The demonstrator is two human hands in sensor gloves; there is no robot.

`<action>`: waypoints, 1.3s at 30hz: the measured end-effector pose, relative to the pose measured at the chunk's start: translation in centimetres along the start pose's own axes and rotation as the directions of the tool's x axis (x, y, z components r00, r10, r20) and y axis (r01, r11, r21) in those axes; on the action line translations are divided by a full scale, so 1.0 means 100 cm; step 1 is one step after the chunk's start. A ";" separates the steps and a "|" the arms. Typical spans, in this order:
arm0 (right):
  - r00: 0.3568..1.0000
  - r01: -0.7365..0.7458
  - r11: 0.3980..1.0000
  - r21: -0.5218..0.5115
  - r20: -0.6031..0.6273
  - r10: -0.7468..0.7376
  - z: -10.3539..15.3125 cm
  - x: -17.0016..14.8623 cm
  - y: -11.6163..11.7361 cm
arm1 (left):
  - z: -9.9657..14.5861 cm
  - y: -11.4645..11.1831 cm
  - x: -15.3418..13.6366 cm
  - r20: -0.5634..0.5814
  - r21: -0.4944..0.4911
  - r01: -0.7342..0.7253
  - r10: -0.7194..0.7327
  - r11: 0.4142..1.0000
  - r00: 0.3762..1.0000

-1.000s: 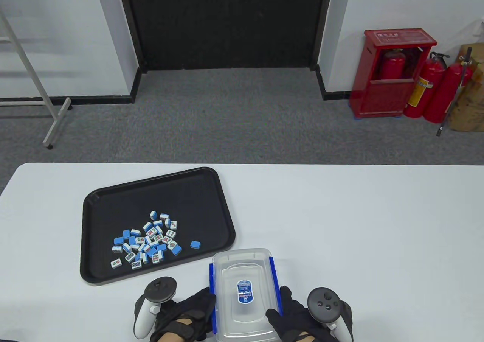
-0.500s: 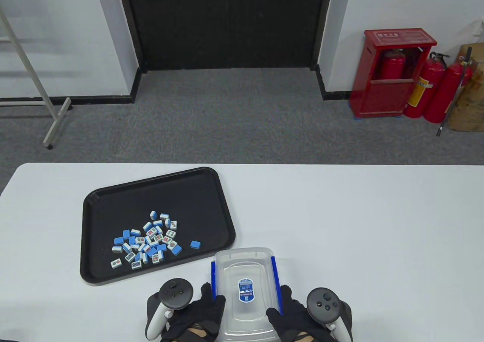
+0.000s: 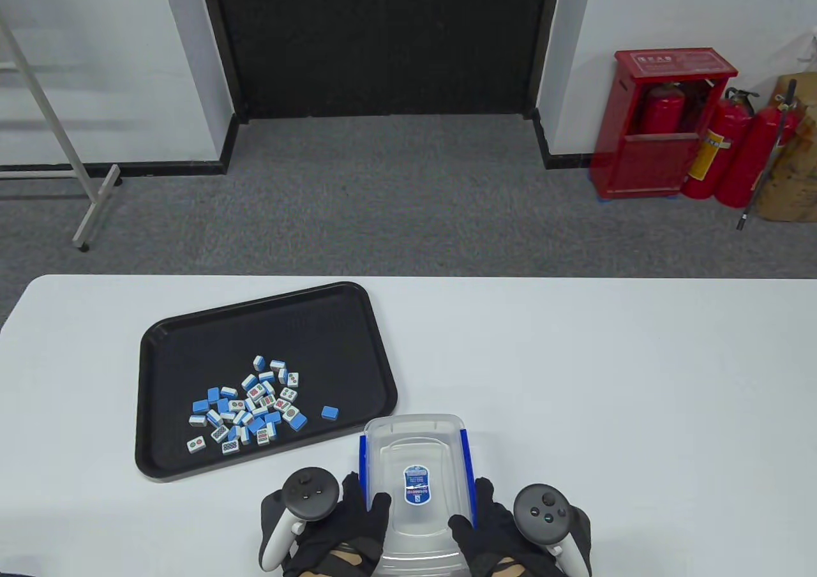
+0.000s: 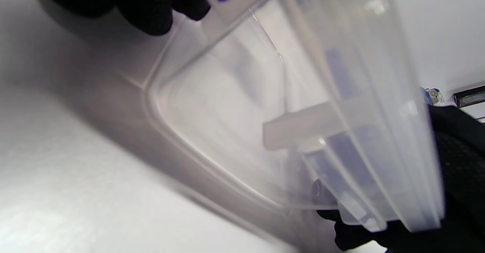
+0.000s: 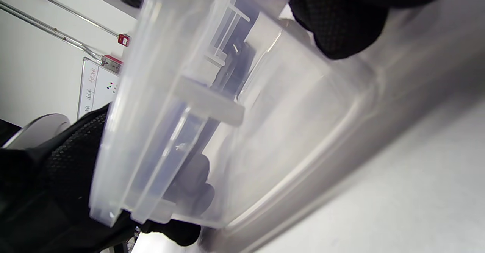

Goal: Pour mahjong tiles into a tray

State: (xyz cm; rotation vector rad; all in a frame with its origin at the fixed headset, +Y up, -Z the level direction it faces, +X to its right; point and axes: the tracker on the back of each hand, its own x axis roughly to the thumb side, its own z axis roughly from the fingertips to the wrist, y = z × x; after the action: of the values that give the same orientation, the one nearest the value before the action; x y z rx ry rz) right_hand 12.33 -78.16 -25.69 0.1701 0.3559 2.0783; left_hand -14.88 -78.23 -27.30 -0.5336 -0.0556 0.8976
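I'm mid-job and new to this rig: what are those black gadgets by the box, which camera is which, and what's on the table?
No robot here: these are a person's gloved hands. The gadgets strapped on their backs are motion trackers, not held. The big picture looks down on the white table. The other two come from tilted cameras on each wrist, so they show the box up close.

The left hand and right hand grip the two long sides of a clear plastic box with blue clips; it looks empty. To its left lies a black tray holding a scatter of blue-and-white mahjong tiles, one a little apart.
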 end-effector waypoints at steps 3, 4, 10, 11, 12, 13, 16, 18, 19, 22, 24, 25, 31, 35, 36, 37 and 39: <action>1.000 -0.029 1.000 -0.002 -0.006 0.029 0.000 0.003 0.002 | 0.000 -0.002 0.008 -0.001 0.051 0.077 -0.077 0.996 0.997; 1.000 -0.029 1.000 -0.003 -0.007 0.029 0.000 0.003 0.002 | 0.000 -0.002 0.008 -0.004 0.062 0.095 -0.095 0.994 0.995; 1.000 -0.019 1.000 0.006 -0.005 0.019 -0.001 0.003 0.001 | 0.000 -0.001 0.006 0.001 0.042 0.062 -0.063 0.997 0.998; 1.000 -0.017 1.000 0.008 -0.004 0.017 -0.001 0.003 0.001 | -0.001 -0.001 0.006 0.002 0.040 0.060 -0.060 0.997 0.998; 1.000 -0.016 1.000 0.010 -0.003 0.017 -0.002 0.003 0.001 | -0.002 -0.001 0.005 0.002 0.032 0.052 -0.052 0.998 0.999; 1.000 -0.016 1.000 0.011 -0.002 0.016 -0.003 0.003 0.000 | -0.002 0.000 0.005 0.003 0.031 0.049 -0.049 0.998 0.999; 1.000 -0.021 1.000 0.015 0.005 0.021 -0.005 0.004 -0.001 | -0.004 0.001 0.004 0.008 0.035 0.051 -0.051 0.998 0.999; 0.999 -0.035 0.999 0.019 0.012 0.034 -0.006 0.004 -0.002 | -0.005 0.002 0.003 0.010 0.032 0.045 -0.045 0.998 0.999; 0.999 -0.042 0.999 0.022 0.012 0.042 -0.006 0.005 -0.002 | -0.005 0.003 0.002 0.011 0.031 0.043 -0.043 0.999 0.999; 0.998 -0.065 0.997 0.029 0.011 0.064 -0.007 0.007 -0.007 | -0.005 0.005 0.002 0.013 0.032 0.040 -0.041 0.999 0.999; 0.992 -0.122 0.992 0.011 0.037 0.122 -0.006 0.011 -0.014 | -0.003 0.011 0.003 0.019 0.034 0.045 -0.046 0.998 0.999; 0.986 -0.155 0.987 -0.030 0.052 0.157 -0.004 0.014 -0.020 | -0.001 0.014 0.004 0.030 0.052 0.056 -0.058 0.997 0.998; 0.977 -0.151 0.968 -0.200 0.118 0.177 0.006 0.035 -0.044 | 0.014 0.041 0.022 0.163 0.261 0.223 -0.271 0.939 0.949; 0.932 -0.256 0.924 -0.286 0.180 0.314 0.012 0.060 -0.052 | 0.027 0.050 0.032 0.245 0.349 0.245 -0.341 0.905 0.908; 0.919 -0.284 0.913 -0.293 0.188 0.346 0.012 0.066 -0.052 | 0.030 0.051 0.034 0.263 0.359 0.240 -0.344 0.902 0.901; 0.909 -0.305 0.905 -0.296 0.193 0.370 0.012 0.071 -0.053 | 0.033 0.052 0.036 0.274 0.371 0.243 -0.356 0.896 0.894; 0.894 -0.335 0.891 -0.305 0.197 0.404 0.010 0.077 -0.053 | 0.034 0.053 0.039 0.312 0.358 0.257 -0.374 0.898 0.873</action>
State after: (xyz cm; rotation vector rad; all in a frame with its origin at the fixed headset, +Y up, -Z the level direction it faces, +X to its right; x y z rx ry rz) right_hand 13.05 -68.84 -26.66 0.3658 -0.1274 2.4228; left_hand -17.16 -71.21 -27.44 -0.0482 -0.3391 0.6528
